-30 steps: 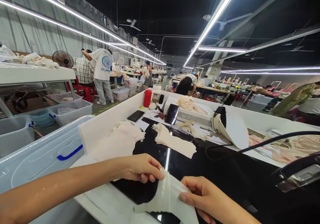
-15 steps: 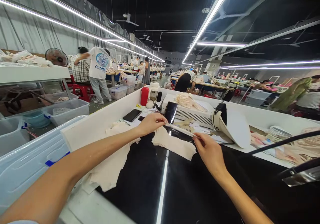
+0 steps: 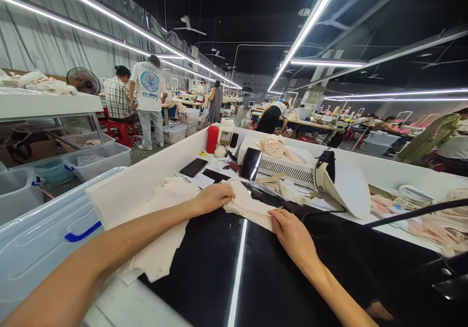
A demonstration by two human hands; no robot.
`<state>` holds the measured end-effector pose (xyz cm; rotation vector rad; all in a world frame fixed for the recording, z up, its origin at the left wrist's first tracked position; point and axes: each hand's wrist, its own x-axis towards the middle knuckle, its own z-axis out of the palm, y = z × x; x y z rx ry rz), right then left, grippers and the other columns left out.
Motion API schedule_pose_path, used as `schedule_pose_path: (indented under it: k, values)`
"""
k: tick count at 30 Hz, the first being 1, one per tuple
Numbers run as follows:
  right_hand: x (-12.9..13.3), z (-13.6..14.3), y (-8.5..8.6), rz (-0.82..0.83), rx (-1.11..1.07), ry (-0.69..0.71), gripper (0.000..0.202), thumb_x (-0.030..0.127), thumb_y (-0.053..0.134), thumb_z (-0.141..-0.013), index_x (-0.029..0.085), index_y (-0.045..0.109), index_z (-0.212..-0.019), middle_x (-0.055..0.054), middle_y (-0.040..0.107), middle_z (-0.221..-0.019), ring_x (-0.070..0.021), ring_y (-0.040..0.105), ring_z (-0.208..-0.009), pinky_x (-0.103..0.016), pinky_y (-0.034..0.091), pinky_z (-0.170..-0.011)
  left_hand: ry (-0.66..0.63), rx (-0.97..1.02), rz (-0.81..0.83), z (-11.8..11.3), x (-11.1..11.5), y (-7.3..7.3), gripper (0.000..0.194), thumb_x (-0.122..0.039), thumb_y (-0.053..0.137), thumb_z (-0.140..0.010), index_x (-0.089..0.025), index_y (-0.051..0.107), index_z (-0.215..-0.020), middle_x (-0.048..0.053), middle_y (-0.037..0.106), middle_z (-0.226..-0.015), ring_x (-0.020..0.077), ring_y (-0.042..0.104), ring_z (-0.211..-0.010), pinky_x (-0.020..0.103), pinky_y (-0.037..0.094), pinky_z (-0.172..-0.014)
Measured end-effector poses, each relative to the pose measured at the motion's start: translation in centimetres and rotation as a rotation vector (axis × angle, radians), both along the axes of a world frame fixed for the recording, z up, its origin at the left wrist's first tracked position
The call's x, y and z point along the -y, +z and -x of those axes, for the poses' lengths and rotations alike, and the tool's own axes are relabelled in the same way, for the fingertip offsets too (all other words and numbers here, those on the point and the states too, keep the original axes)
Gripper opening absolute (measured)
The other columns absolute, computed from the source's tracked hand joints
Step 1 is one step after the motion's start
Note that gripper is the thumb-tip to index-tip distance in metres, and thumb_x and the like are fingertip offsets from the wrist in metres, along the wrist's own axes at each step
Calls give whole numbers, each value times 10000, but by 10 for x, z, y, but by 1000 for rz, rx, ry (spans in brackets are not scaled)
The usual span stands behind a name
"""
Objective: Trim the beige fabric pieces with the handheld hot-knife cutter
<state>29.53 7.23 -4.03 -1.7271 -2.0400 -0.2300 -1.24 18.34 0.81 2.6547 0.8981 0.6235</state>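
A cream fabric piece (image 3: 250, 204) lies at the far part of the shiny black surface (image 3: 215, 263). My left hand (image 3: 215, 198) is closed on its left end, thumb and fingers pinched together. At the right end, my right hand (image 3: 290, 229) grips the fabric edge between thumb and fingers. Other cream cut pieces (image 3: 164, 244) are spread to the left, partly behind my left forearm. Just beyond the fabric a phone (image 3: 250, 163) leans against a white machine (image 3: 288, 163).
Another phone (image 3: 193, 167), a red container (image 3: 212, 139) and a jar (image 3: 225, 132) stand at the back left. A white visor (image 3: 347, 185) lies at the right. A black cable crosses on the right. Several people are farther off.
Both hands have come down toward me with the held fabric, which now lies over the cream piece on the black surface. A standing person in the background has straightened up.
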Motion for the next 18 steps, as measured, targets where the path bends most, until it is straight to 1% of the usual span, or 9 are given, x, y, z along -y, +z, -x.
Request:
schedule_pose_path:
  k: [4,7,9,11,13,14,15,17,18]
  values:
    - [3,7,-1,-18,114,-43,475,89,455,-1099,196,861,-1321,-129,856,-1382,-323,826,-1148,-453,660,-1020,-23,-51,-45,1,6,-2,206,-109,654,-1083,-203,836,-1096,84,826,-1247,255,773,-1214,332,569,-1103]
    - [9,11,2,-38,187,-77,564,-23,482,-1009,193,846,-1381,-160,837,-1434,-347,830,-1145,-451,681,-931,-39,-71,-55,2,10,-1,218,-89,665,-1060,-216,841,-1084,68,837,-1233,243,790,-1184,316,585,-1079]
    - [17,15,7,-56,225,-85,644,-74,494,-951,196,824,-1434,-188,805,-1498,-381,818,-1211,-463,691,-903,-29,-58,-59,4,14,2,271,-62,645,-1044,-219,847,-1133,72,841,-1278,251,793,-1220,329,592,-1104]
    - [30,24,13,-71,254,-45,697,-86,512,-936,223,796,-1492,-188,758,-1581,-399,779,-1326,-490,696,-962,-8,-21,-62,6,21,7,339,-54,597,-1054,-211,842,-1226,94,828,-1368,266,779,-1293,361,584,-1159]
    - [47,38,21,-78,275,51,734,-76,535,-949,287,764,-1544,-142,706,-1664,-357,745,-1403,-494,677,-1085,2,28,-61,8,34,15,372,-91,544,-1101,-203,817,-1328,109,806,-1445,270,753,-1363,390,564,-1215]
    - [57,46,25,-77,278,122,752,-72,546,-955,327,753,-1557,-111,678,-1702,-316,740,-1414,-472,659,-1140,-1,53,-58,9,42,20,370,-130,524,-1134,-203,802,-1367,108,803,-1457,268,742,-1383,398,555,-1233]
    - [67,55,29,-76,272,210,754,-66,553,-961,348,748,-1560,-98,650,-1732,-281,744,-1402,-445,652,-1163,-10,74,-55,10,52,25,359,-175,515,-1162,-204,790,-1392,105,804,-1455,263,737,-1392,398,551,-1241]
    - [87,72,37,-57,220,426,710,-47,569,-972,320,758,-1549,-144,612,-1756,-280,763,-1349,-441,682,-1109,-50,101,-41,13,75,34,329,-260,525,-1196,-209,783,-1394,91,818,-1421,249,746,-1366,375,559,-1221]
    - [96,79,42,-31,195,490,696,-37,581,-974,322,767,-1540,-157,625,-1738,-281,783,-1282,-435,706,-1043,-92,107,-28,14,89,39,305,-293,550,-1198,-218,786,-1375,79,826,-1397,238,760,-1330,354,570,-1192]
